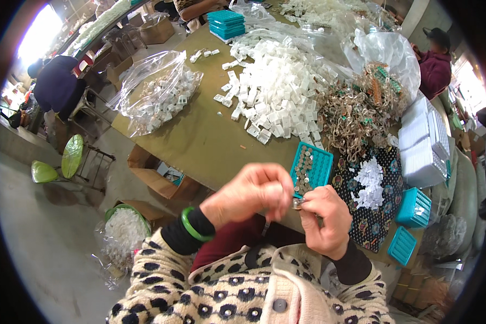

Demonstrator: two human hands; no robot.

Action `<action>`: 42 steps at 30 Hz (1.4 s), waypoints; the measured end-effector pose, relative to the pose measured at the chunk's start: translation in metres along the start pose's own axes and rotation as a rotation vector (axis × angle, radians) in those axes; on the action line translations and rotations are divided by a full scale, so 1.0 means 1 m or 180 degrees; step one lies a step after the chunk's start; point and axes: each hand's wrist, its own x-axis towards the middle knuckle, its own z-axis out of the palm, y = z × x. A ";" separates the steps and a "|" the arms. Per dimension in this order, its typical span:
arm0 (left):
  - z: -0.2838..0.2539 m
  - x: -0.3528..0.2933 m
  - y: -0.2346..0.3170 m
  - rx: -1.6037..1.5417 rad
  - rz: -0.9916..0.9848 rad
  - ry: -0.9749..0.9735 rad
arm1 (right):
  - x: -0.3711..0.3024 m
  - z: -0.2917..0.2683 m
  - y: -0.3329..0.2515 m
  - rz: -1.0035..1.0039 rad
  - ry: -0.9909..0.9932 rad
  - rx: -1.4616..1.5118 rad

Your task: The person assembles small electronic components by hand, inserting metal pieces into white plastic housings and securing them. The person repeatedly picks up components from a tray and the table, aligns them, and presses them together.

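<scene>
My right hand [326,220] pinches a small shiny, silvery piece [297,203] between thumb and fingers, just in front of the teal tray. Beside it, my left hand [251,193] hovers with bent fingers; its fingertips are smeared by motion, and I cannot tell whether they hold anything. The teal tray [322,167] has rows of pockets, with many small round brownish-grey pieces [303,171] gathered along its left side. Past the tray lies a big heap of small white plastic cases [286,81]. A tangled pile of brownish strips [356,119] lies to its right.
White paper-like slips [369,183] lie on a dark patterned cloth [380,227]. Teal trays [414,208] and white trays [424,148] are stacked at the right. A clear bag [156,92] of parts sits left on the table [200,154]. Other people [436,70] are farther off.
</scene>
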 end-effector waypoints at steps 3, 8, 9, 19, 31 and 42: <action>-0.054 0.035 0.043 0.1369 0.1047 0.1047 | 0.020 -0.005 -0.013 0.1299 0.0431 0.2262; -0.169 0.110 0.108 0.4316 0.1847 0.3119 | 0.076 -0.045 -0.037 0.0495 -0.0561 0.4375; -0.189 0.122 0.118 0.4720 0.1754 0.3253 | 0.089 -0.055 -0.037 0.0512 -0.0949 0.4708; -0.252 0.167 0.121 0.5401 0.1336 0.2223 | 0.109 -0.054 -0.050 0.1044 -0.0544 0.5308; -0.172 0.093 0.051 0.4875 0.1408 0.1666 | 0.097 -0.061 -0.061 0.0900 -0.0715 0.5230; -0.136 0.055 0.036 0.4138 0.1932 0.1843 | 0.078 -0.061 -0.068 0.0653 -0.0964 0.5742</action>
